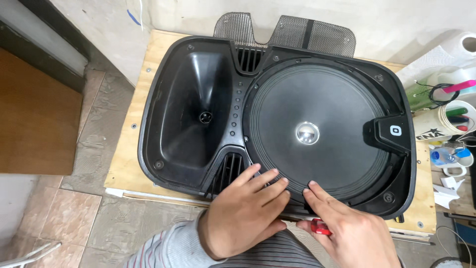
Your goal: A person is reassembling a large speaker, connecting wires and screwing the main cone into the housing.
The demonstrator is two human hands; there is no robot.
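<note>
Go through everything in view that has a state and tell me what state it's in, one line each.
Speaker cabinet: lying on its back, front open, grille off.
Mesh grille: removed, propped against the wall behind the cabinet.
Woofer cone: exposed, seated in its round opening.
Left hand: flat, fingers spread on the woofer's near rim.
Right hand: fingertips on the rim, small red object under it.
Cup of markers: upright, filled.

Plywood worktop (130,149) against pale plaster wall (396,25). Floor (79,218): worn beige-grey tiles. Brown wooden panel (34,119) at left. Cluttered side surface (453,191) at right. Even, diffuse light.
</note>
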